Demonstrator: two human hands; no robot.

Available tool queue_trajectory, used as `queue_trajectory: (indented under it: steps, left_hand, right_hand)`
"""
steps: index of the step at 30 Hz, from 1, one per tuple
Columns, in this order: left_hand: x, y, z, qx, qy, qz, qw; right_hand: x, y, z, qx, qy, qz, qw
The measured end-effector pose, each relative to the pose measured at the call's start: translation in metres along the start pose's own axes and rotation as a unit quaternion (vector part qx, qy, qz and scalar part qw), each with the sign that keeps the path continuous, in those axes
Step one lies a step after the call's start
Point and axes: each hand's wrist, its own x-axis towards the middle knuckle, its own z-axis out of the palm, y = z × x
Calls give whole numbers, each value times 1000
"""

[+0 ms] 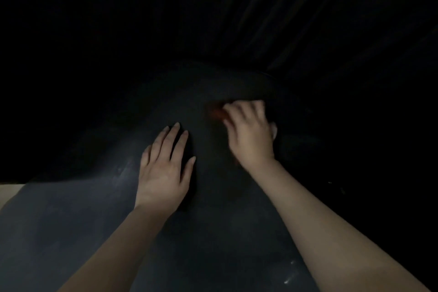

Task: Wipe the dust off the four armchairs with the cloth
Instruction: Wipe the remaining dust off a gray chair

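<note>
Armchair (94, 220): dark, smooth, rounded upholstery filling the lower and middle view, seen from close above in very dim light; which part of the chair this is cannot be told. Pale dusty smears (124, 169) show on its surface to the left of the left hand, and a few light flecks (290, 275) lie near the bottom edge beside the right forearm. Left hand (163, 168): palm down, fingers straight and slightly fanned, lying flat on the upholstery and holding nothing. Right hand (248, 135): blurred, further up the chair and to the right, fingers bent down over the cloth and holding it against the surface. Cloth (214, 112): reddish-orange, bunched, mostly hidden beneath the right hand, with only a blurred edge showing at the fingertips' left side. A small whitish patch (274, 129) shows at the hand's right edge; what it is cannot be told. Background: black vertical folds (308, 19), like drapery, behind the chair. Pale strip of surface (9, 191) at far left.
</note>
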Motion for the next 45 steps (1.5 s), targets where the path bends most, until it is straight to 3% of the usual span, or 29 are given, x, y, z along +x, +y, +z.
queue_trajectory:
  steps: [3,6,8,11,14,16,22,25,28,31,34,37,39,41,45]
  left_hand:
    - [0,2,0,-1,1,-6,1000]
    - [1,2,-1,-2,-1,-9,1000]
    - [2,2,-1,1,-1,-8,1000]
    - [2,2,0,3,5,-4,1000]
    - [1,2,1,-8,16,-2,1000]
    - [1,2,2,-10,16,-2,1000]
    - [2,0,4,-5,10,-1,1000]
    - [2,0,5,-1,8,-4,1000]
    - [2,1,4,-2,9,-2,1000]
    - [2,1,3,-4,17,4,1000]
    - [2,2,2,-1,15,1,1000]
    - [2,1,4,7,9,-1,1000]
    - [2,2,4,9,9,-2,1000]
    - [1,2,4,11,8,-3,1000]
    - [2,0,4,4,4,-1,1000]
  right_hand:
    - [-31,3,-6,17,-33,-98,994]
    - [-38,36,-14,27,0,-86,996]
    - [-27,60,-16,25,49,-4,998]
    - [7,71,-16,-16,93,204,974]
    - [48,55,-11,-35,50,368,928]
    - [72,39,-5,-29,17,400,916]
    - [105,9,11,-33,-41,255,966]
    - [95,10,15,28,-37,110,993]
    - [68,11,13,70,-16,-55,996]
    - [38,23,4,45,-35,-131,990]
    - [19,54,-7,-15,22,-104,994]
    - [20,75,-11,-96,72,95,988]
    - [26,75,-14,-105,64,191,974]
    - [26,72,-17,-96,41,205,973]
    - [4,81,-29,-148,22,137,979]
